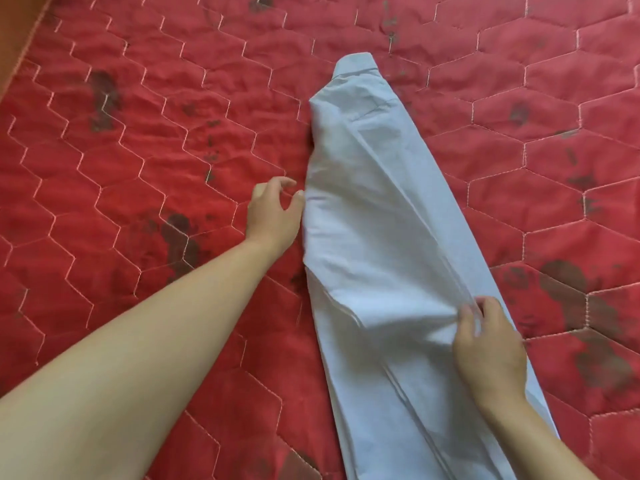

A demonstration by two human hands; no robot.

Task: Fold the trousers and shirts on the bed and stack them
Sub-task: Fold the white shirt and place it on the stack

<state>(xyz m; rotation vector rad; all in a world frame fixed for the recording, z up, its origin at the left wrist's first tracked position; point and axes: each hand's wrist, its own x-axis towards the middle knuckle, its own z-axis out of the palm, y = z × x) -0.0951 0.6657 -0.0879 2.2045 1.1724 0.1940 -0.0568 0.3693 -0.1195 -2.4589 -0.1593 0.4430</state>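
Observation:
A pale blue shirt (374,216) lies on the bed as a long narrow strip, collar at the far end and its lower part running off the bottom of the frame. My left hand (273,213) hovers at the strip's left edge with fingers loosely curled, thumb tip touching the cloth, holding nothing. My right hand (488,351) rests on the strip's right side nearer to me, its fingers bunching a fold of the cloth.
The bed is covered by a red quilted spread (138,150) with hexagon stitching and dark blotches. A brown strip (14,32), maybe a bed frame, shows at the top left corner. No other garments are in view.

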